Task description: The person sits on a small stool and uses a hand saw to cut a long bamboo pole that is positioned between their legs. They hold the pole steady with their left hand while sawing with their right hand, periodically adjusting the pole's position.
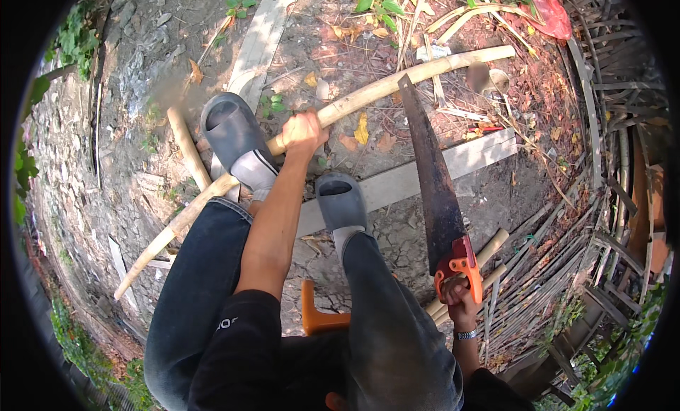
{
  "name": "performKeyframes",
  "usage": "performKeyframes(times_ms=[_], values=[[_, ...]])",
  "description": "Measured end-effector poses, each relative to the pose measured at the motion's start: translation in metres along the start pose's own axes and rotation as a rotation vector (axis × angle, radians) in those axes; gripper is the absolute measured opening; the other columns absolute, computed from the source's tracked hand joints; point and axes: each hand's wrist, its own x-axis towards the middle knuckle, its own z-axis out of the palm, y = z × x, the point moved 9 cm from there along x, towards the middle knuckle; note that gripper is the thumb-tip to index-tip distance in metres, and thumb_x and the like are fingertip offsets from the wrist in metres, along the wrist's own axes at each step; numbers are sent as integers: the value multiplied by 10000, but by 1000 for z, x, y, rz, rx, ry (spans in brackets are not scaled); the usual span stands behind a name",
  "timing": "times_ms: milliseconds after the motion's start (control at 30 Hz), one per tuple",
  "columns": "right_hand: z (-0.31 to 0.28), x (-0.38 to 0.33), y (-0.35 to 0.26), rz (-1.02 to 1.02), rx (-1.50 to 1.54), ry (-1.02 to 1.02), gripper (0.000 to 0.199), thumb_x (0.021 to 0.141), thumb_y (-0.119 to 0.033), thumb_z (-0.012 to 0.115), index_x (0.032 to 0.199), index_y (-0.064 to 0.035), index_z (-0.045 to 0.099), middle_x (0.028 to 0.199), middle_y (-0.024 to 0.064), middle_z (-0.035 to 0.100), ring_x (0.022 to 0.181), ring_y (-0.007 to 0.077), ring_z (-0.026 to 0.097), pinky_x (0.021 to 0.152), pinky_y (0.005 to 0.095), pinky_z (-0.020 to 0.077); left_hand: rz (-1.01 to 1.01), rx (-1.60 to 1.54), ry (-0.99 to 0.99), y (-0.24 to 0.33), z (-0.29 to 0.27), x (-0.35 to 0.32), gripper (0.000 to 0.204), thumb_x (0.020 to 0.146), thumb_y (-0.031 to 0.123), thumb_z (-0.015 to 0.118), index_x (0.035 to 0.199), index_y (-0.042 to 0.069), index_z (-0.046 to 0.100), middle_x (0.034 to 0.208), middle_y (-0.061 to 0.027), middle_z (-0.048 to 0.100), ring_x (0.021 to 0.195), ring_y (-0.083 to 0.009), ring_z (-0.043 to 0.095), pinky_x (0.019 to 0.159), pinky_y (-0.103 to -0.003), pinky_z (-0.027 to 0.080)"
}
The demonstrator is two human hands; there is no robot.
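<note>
A long, slightly bent, peeled wooden pole (pixel 397 84) runs slantwise from the lower left to the upper right. My left hand (pixel 303 133) is closed around it near the middle, beside my left clog (pixel 230 128), which presses on the pole. In my right hand (pixel 459 296) is the orange handle of a handsaw (pixel 437 188), held at the lower right. Its dark, rust-stained blade points up and away, with the tip overlapping the pole's near edge. Whether the tip touches the wood, I cannot tell.
A grey plank (pixel 414 181) lies flat beyond my right clog (pixel 340 198); another plank (pixel 268 39) stretches away at the top. A short stick (pixel 186 143) lies left. Cut pole pieces (pixel 490 249) and piled thin sticks (pixel 545 276) lie right. An orange seat-like object (pixel 312 315) is between my legs.
</note>
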Motion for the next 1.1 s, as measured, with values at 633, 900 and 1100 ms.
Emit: performKeyframes(times_ms=[633, 900, 1100], values=[[146, 114, -14, -338, -772, -156, 66, 831, -67, 743, 853, -5, 746, 614, 72, 647, 517, 143, 630, 544, 300, 486, 33, 40, -12, -2, -1, 1, 306, 817, 338, 711, 983, 83, 733, 943, -162, 769, 942, -329, 769, 842, -413, 613], [100, 44, -7, -326, -782, -174, 88, 821, -27, 692, 739, 3, 681, 551, 25, 572, 484, 98, 552, 511, 271, 454, -11, -5, -61, -4, -11, 2, 297, 827, 294, 719, 1008, 60, 745, 998, -198, 774, 982, -336, 766, 883, -425, 608], [188, 153, 4, -427, -768, -155, 93, 803, -75, 724, 768, 3, 688, 566, 95, 597, 491, 139, 608, 523, 306, 491, -59, -71, -216, 7, -17, -3, 342, 802, 258, 696, 1056, 43, 777, 1052, -233, 767, 1016, -366, 754, 919, -443, 595]])
